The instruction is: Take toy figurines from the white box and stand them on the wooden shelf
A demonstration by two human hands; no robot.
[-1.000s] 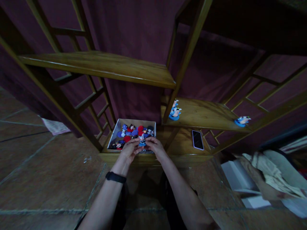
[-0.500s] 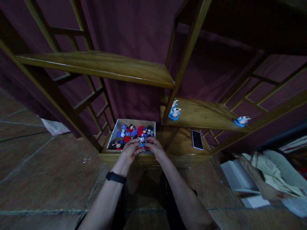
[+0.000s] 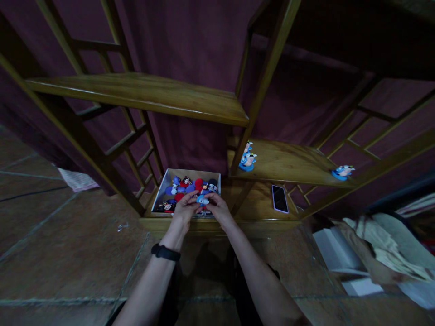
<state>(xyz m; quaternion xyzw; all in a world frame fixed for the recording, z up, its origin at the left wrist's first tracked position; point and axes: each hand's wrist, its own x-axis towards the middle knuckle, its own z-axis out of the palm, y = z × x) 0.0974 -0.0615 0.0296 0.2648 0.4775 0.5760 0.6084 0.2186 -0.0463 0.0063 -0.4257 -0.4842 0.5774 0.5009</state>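
Note:
Between the fingertips of both hands is a small blue and white figurine (image 3: 203,200), held over the front of an open cardboard box (image 3: 157,195). My left hand (image 3: 186,209) pinches it from the left, and my right hand (image 3: 217,208) grips its right side. Inside the box lie several small figurines (image 3: 186,182) in purple, red and black. Part of the box's contents is hidden behind my hands. A black band (image 3: 165,252) is on my left wrist.
On the right shelf (image 3: 288,160), blue-based figurines (image 3: 247,163) stand near the post and another figurine (image 3: 343,172) at the far end. A phone (image 3: 280,198) lies on the lower board. White boxes (image 3: 336,249) and cloth (image 3: 384,244) are on the floor at right.
The figurine has been turned in my fingers, so its rounder blue side now faces up. Both hands stay in nearly the same place above the box.

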